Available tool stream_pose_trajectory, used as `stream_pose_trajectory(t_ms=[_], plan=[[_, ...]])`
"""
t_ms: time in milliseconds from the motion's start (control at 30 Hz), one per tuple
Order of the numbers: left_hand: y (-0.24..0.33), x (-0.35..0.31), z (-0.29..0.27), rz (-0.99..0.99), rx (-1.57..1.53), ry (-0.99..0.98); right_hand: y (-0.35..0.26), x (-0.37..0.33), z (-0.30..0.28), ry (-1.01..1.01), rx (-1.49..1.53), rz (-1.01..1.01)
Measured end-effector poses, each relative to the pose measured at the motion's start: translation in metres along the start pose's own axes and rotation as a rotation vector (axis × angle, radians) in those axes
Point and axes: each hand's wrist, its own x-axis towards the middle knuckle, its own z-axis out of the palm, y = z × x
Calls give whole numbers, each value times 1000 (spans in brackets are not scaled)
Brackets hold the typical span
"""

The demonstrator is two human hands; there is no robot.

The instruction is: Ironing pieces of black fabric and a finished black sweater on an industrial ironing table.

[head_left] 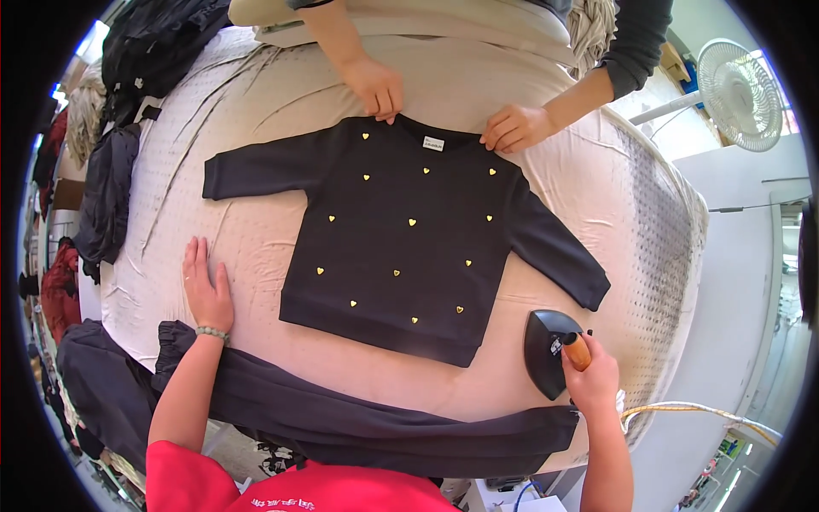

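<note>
A black sweatshirt point(375, 247) with small gold hearts and a white neck label lies spread flat on a padded ironing table point(247, 222). My right hand point(593, 375) is wrapped round the wooden handle of a black iron point(546, 354), which rests on the cover just below the sweatshirt's right-hand sleeve. To the left of the sweatshirt, my left hand point(207, 290) lies flat on the cover, fingers stretched out and holding nothing. Across the table, a co-worker's two hands point(375, 85) pinch the sweatshirt at either side of its neckline.
Dark trousers or similar cloth point(367, 418) hang along the near edge, against my red shirt. Dark garments point(111, 196) are heaped at the left edge. A cord point(699, 411) runs from near the iron to the right. A white fan point(738, 94) stands at the far right.
</note>
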Motion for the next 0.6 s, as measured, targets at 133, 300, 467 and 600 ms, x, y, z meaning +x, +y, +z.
stream_pose_trajectory(t_ms=[133, 300, 467, 600], plan=[[0, 1, 0, -3, 2, -1, -6, 0, -2, 6, -5, 22], [1, 2, -1, 0, 3, -2, -8, 1, -4, 7, -18, 1], [-3, 12, 0, -3, -19, 2, -7, 2, -4, -1, -23, -15], [62, 46, -1, 251, -260, -39, 1, 1, -2, -3, -44, -53]])
